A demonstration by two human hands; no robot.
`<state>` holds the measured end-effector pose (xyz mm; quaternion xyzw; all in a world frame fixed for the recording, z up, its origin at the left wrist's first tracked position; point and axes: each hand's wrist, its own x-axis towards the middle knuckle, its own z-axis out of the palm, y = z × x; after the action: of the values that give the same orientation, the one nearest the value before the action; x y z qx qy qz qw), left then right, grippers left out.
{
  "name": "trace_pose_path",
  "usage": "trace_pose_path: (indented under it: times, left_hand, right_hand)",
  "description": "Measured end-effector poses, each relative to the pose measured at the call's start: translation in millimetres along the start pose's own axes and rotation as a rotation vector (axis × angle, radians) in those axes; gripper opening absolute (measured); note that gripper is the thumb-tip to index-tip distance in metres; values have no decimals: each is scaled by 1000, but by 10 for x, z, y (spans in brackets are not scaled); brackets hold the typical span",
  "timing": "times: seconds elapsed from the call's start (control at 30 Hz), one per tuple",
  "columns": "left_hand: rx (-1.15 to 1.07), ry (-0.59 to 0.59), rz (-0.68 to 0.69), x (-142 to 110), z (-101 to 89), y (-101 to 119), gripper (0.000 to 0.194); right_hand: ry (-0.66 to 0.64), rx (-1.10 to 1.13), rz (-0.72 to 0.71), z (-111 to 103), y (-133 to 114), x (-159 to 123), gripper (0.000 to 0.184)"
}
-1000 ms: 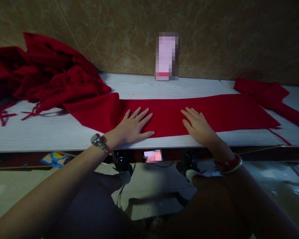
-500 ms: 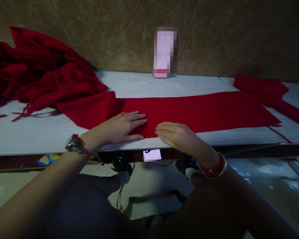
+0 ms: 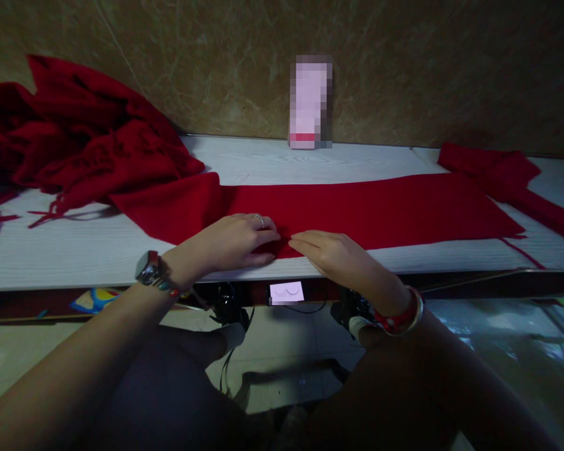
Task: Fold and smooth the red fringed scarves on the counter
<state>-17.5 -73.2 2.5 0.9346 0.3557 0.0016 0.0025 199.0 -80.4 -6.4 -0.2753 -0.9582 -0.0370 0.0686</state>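
A red fringed scarf (image 3: 376, 213) lies spread lengthwise as a long flat strip on a white wood-grain table. At its near edge, my left hand (image 3: 237, 241) has bent fingers and a thumb closing on the cloth. Just to the right, my right hand (image 3: 333, 254) holds its fingers pressed together on the same edge, its thumb hidden beneath. A narrow, shaded stretch of scarf shows between my fingertips. Left of my hands, the cloth runs into a loose red heap (image 3: 108, 138) with fringes; where one piece ends there is unclear.
Another bunched red cloth (image 3: 493, 166) lies at the table's right end. A pink, blurred-out object (image 3: 308, 103) leans against the brown marbled wall (image 3: 207, 69). Below the white tabletop (image 3: 66, 250) are a lit screen (image 3: 286, 292) and a blue-yellow packet (image 3: 94, 299).
My left hand's fingers have gone from lying flat and spread to bent and drawn in. My right hand has shifted slightly left, its fingers straighter. The scarf strip stays in place.
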Motion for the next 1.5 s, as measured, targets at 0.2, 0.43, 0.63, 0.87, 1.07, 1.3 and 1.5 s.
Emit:
trace_pose_path:
  times: [0.2,0.43,0.63,0.87,1.07,1.3,1.5]
  left_hand:
    - [34,12,18,28,-13,5,34]
    - [45,20,14,39,11,-12,34]
    - [61,26,-7,38,-45,11,31]
    - [-95,65,7,6,-96,-8,28]
    - [-233,0,70,28,-100,-11,23]
    - [-360,-85,78,44,-114,-2,19]
    - [-379,-165,45,36,-123,-11,19]
  right_hand:
    - [74,83,32,16,14,-11,37]
    - [164,48,80,64,25,-7,39]
    - [188,-35,126,107,56,-7,31]
    - [215,102,171,113,104,-43,25]
    - [143,247,177,124,95,-72,22]
    - [39,311,206,78,36,-73,22]
    - [61,291,211,95,-3,-99,22]
